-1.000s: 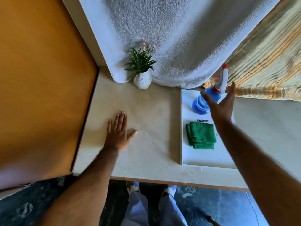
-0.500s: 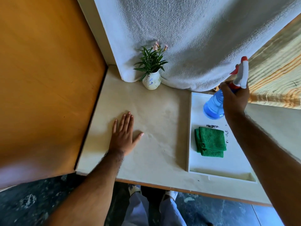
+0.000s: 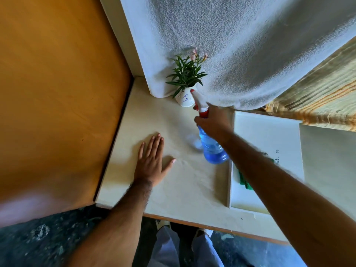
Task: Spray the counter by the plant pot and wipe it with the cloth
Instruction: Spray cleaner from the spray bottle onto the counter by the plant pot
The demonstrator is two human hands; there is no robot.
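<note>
Head view looks down on a cream surface (image 3: 169,189) between an orange wall at left and a white towel (image 3: 240,45) hung at the far side. Left hand (image 3: 152,164) lies flat, fingers spread. Right hand (image 3: 213,122) is clamped around the spray bottle (image 3: 212,149), held above the surface, its long axis tilted, nozzle pointing far-left at the plant pot (image 3: 185,99). Green cloth (image 3: 245,183) lies in the white tray (image 3: 269,132) at right, mostly hidden by the arm.

Head-worn wide-angle view | looks steeply down over the pale counter (image 3: 173,189) | close, both forearms enter from the bottom edge | floor and feet visible below | single view, nothing shared
</note>
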